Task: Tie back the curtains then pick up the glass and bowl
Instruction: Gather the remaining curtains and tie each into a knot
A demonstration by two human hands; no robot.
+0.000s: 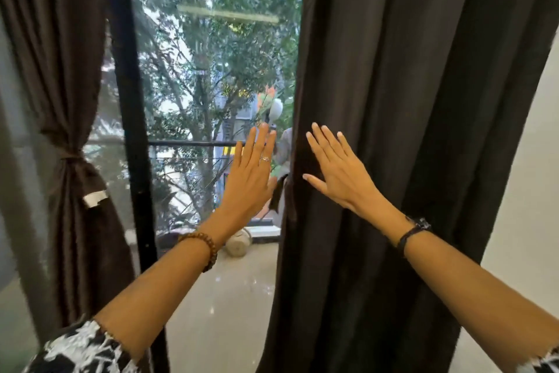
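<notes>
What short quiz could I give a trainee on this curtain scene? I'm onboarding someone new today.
1. True or false: the left curtain is already tied back.
2. Which hand lies flat on the right curtain: A) left hand B) right hand?
3. Fill in: the beaded bracelet sits on the ___ wrist.

Key: 1 true; 2 B; 3 left.
</notes>
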